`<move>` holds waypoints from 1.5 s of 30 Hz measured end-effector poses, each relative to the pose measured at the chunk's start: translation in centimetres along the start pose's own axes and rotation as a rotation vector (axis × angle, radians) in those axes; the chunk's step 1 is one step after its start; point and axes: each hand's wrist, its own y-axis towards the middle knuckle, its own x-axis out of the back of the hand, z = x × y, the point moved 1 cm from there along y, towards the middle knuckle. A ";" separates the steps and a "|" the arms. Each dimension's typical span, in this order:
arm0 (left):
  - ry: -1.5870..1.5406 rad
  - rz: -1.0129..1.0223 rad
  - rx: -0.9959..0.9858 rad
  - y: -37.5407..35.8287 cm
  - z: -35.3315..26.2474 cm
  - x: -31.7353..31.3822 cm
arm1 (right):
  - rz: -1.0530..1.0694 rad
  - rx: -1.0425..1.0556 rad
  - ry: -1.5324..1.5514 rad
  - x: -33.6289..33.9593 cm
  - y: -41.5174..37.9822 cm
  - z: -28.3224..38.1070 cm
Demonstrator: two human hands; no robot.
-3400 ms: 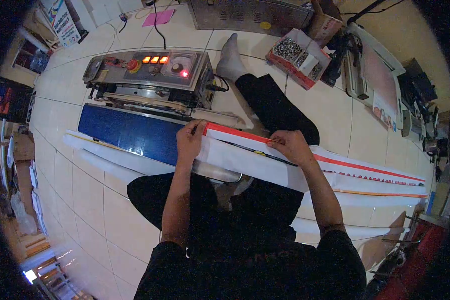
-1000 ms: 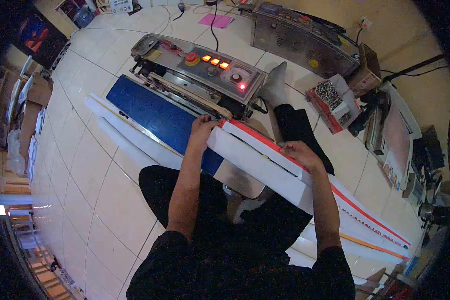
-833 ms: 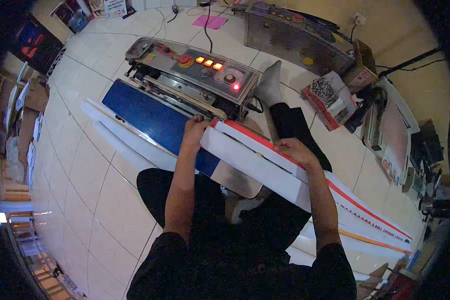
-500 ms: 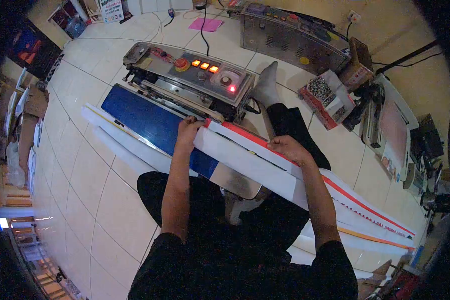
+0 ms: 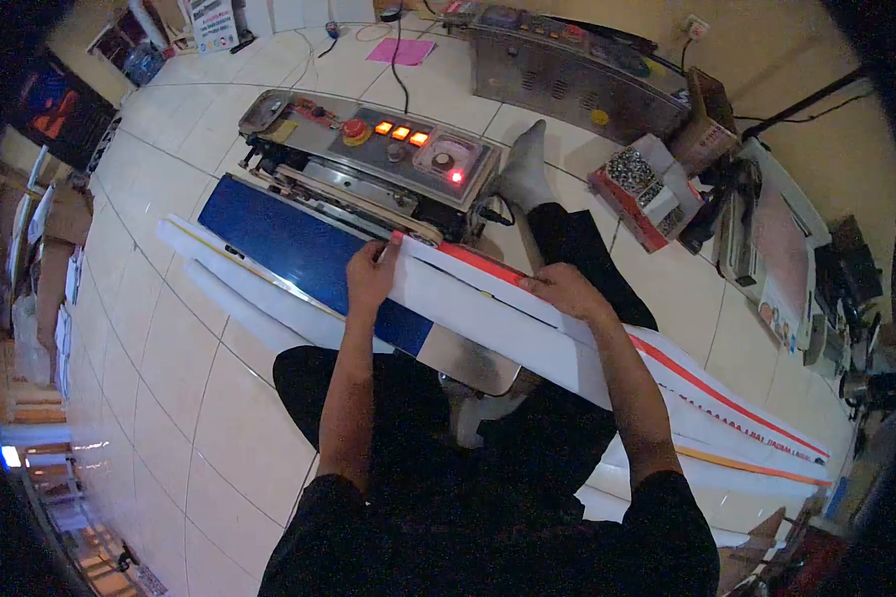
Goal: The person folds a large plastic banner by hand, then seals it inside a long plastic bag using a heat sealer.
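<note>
A long white sheet with a red edge strip lies slantwise over the blue belt table of a sealing machine with lit orange buttons. My left hand pinches the sheet's upper left corner at the red edge, close to the machine's front. Farther right, my right hand grips the same red edge between thumb and fingers. Past my right forearm the sheet runs down to the lower right, where red lettering shows. Another white sheet lies along the near side of the blue table.
A second metal machine stands at the back, beside an open cardboard box. A red and white box of small metal pieces sits to the right. My grey-socked foot rests beside the sealing machine. A pink paper lies on the tiled floor.
The view has shifted slightly. Both hands still hold the red edge; the right hand has moved a little left along with the sheet, and the left fingers look slightly changed.
</note>
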 end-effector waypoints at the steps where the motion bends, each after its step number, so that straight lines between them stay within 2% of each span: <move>1: -0.034 -0.017 0.004 0.3 1.4 -0.4 | -0.009 -0.012 0.001 0.0 -0.4 -0.6; 3: -0.016 -0.013 0.065 0.3 0.8 0.1 | -0.082 0.113 0.001 0.2 -1.3 -1.5; 6: -0.099 -0.014 0.027 0.6 2.0 0.0 | -0.054 0.092 0.024 1.3 -3.5 -2.8; 7: -0.020 -0.005 0.051 0.9 2.6 -0.1 | -0.044 0.087 0.032 1.6 -4.1 -3.4; 10: -0.025 -0.034 -0.027 0.9 1.9 0.5 | -0.088 0.081 -0.092 1.6 -5.6 -5.7; 12: -0.005 -0.036 0.004 0.9 1.7 0.7 | -0.115 0.049 0.046 1.9 -6.7 -5.4; 17: -0.025 -0.084 0.044 1.0 1.6 1.0 | -0.141 0.104 -0.033 2.0 -6.5 -4.4; 22: 0.001 -0.106 -0.025 1.3 2.0 1.6 | -0.100 0.122 -0.097 1.2 -5.5 -4.8; 25: -0.003 -0.102 -0.035 2.0 3.2 1.4 | -0.151 0.172 -0.068 0.9 -5.2 -4.9; 27: 0.010 -0.125 -0.038 1.9 2.8 1.8 | -0.096 0.051 0.135 1.0 -5.4 -4.1; 30: 0.008 -0.133 -0.029 2.3 3.4 2.0 | -0.044 0.039 0.207 0.7 -4.8 -5.3; 33: -0.025 -0.111 -0.020 2.5 3.5 2.2 | -0.074 0.106 0.154 0.5 -4.0 -5.6; 39: -0.041 -0.160 -0.049 3.7 5.9 2.2 | 0.024 0.005 0.181 0.8 -3.0 -4.6; 41: -0.015 -0.154 -0.072 3.8 5.6 2.5 | 0.001 0.051 0.198 0.6 -3.0 -4.0; 43: -0.086 -0.108 0.029 3.6 4.8 3.0 | -0.023 0.094 0.216 0.9 -3.5 -2.9; 45: -0.085 -0.128 0.010 4.1 5.8 2.7 | -0.081 0.043 -0.050 1.4 -4.2 -2.1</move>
